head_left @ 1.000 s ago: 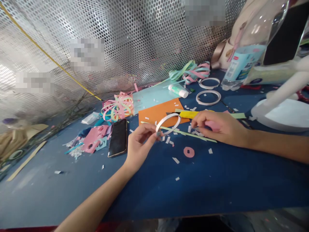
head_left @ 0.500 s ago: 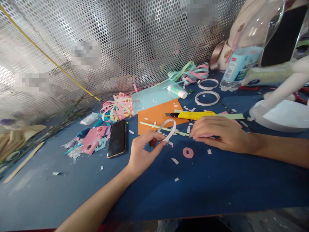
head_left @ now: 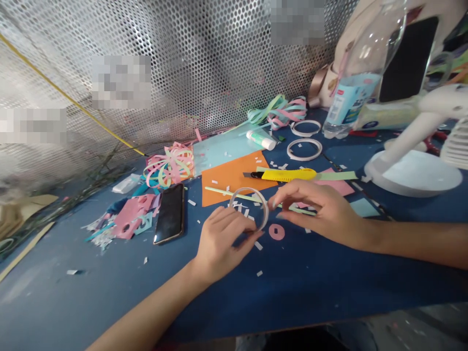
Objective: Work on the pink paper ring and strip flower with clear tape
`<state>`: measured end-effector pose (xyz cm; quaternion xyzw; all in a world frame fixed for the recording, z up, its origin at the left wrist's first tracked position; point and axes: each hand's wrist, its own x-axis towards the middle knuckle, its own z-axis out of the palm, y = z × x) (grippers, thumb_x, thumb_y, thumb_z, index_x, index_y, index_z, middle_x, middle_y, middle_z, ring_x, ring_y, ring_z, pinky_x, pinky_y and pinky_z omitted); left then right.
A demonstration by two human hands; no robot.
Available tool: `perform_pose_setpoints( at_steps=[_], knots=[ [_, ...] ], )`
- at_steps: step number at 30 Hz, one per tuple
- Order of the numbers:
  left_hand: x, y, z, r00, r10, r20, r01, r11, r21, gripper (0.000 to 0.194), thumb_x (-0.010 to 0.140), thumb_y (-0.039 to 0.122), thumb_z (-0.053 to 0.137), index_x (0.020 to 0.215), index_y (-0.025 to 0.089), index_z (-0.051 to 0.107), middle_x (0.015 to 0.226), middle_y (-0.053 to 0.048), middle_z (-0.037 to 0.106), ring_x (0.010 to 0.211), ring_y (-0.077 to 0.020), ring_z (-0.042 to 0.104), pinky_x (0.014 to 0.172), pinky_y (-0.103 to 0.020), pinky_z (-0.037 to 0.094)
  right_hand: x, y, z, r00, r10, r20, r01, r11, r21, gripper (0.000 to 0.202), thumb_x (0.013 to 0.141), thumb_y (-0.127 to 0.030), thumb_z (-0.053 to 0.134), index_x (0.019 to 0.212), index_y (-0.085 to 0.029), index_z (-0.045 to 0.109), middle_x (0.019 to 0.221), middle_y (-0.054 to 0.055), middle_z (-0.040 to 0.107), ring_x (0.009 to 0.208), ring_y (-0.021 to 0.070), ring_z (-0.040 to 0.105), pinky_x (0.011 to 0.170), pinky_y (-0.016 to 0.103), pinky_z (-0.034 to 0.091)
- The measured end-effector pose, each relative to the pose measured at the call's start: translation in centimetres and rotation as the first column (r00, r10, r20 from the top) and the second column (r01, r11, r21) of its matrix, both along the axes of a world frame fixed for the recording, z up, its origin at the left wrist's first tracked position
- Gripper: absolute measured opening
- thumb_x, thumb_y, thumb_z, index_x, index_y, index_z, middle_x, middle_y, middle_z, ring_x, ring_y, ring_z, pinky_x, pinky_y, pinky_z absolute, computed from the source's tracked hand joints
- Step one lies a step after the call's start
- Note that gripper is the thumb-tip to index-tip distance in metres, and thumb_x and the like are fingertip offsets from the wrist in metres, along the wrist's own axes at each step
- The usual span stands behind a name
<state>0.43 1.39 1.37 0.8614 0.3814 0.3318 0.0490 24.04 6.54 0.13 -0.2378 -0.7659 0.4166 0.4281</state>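
Note:
My left hand (head_left: 224, 239) is closed, thumb and fingers pinching the near edge of a thin white tape roll (head_left: 266, 214), which stands tilted above the table. Close to the roll's right side is my right hand (head_left: 316, 209), its fingers curled and the thumb and fingertips close together. Whatever lies between those fingertips, if anything, is too small to make out. A pink paper disc (head_left: 277, 232) with a small dark hole lies below the roll. Behind the hands, a yellow utility knife (head_left: 288, 175) rests with its blade out, partly over orange paper (head_left: 219, 180).
A phone (head_left: 170, 214) and paper scraps (head_left: 133, 214) lie left. Paper-strip balls (head_left: 170, 165), a glue stick (head_left: 260, 140) and two more tape rolls (head_left: 304, 149) are behind. At right stand a plastic bottle (head_left: 351, 97) and a white fan (head_left: 413, 170). Perforated metal sheeting (head_left: 204, 63) backs the table.
The tape roll has turned in my left hand and shows more as a full ring. My right hand has come nearer to it. The whole view has shifted slightly.

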Motion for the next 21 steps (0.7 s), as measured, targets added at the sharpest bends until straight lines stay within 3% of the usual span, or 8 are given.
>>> perform_pose_setpoints(
  at_steps=[6, 11, 16, 21],
  knots=[
    [1.4, -0.4, -0.4, 0.988, -0.094, -0.121, 0.081, 0.991, -0.103, 0.007, 0.092, 0.017, 0.060, 0.088, 0.020, 0.054, 0.075, -0.001, 0.065, 0.070, -0.0164, 0.058, 0.068, -0.032, 0.043, -0.1, -0.4, 0.2, 0.998, 0.062, 0.013, -0.062, 0.998, -0.022, 0.014, 0.090, -0.021, 0.069, 0.104, -0.021, 0.068, 0.098, 0.003, 0.073, 0.080, 0.0138, 0.069, 0.075, 0.026, 0.059],
    [1.6, -0.4, -1.1, 0.989, -0.133, -0.062, 0.119, 0.976, -0.183, 0.013, 0.096, 0.018, 0.055, 0.084, 0.020, 0.050, 0.075, -0.002, 0.061, 0.067, -0.0143, 0.055, 0.062, -0.027, 0.044, -0.2, -0.5, -0.1, 1.000, 0.012, -0.012, -0.011, 1.000, 0.025, 0.018, 0.087, -0.023, 0.074, 0.102, -0.020, 0.066, 0.095, 0.002, 0.070, 0.081, 0.0140, 0.068, 0.072, 0.025, 0.059],
    [1.8, -0.8, -1.3, 0.995, -0.089, -0.044, 0.081, 0.983, -0.167, 0.007, 0.096, 0.019, 0.057, 0.091, 0.021, 0.052, 0.071, 0.001, 0.058, 0.058, -0.0124, 0.052, 0.054, -0.025, 0.040, -0.2, -0.5, -0.1, 0.999, -0.049, 0.015, 0.046, 0.983, 0.178, 0.014, 0.089, -0.021, 0.072, 0.101, -0.021, 0.064, 0.095, 0.003, 0.070, 0.081, 0.0149, 0.067, 0.075, 0.028, 0.058],
    [2.5, -1.2, -1.1, 0.999, -0.018, -0.043, 0.011, 0.987, -0.161, 0.011, 0.095, 0.019, 0.058, 0.087, 0.021, 0.052, 0.067, 0.002, 0.058, 0.054, -0.0117, 0.051, 0.052, -0.025, 0.039, -0.2, -0.3, 0.0, 1.000, -0.020, 0.014, 0.015, 0.957, 0.289, 0.002, 0.094, -0.019, 0.065, 0.093, -0.020, 0.066, 0.090, 0.003, 0.073, 0.086, 0.0170, 0.069, 0.079, 0.032, 0.056]
  ],
)
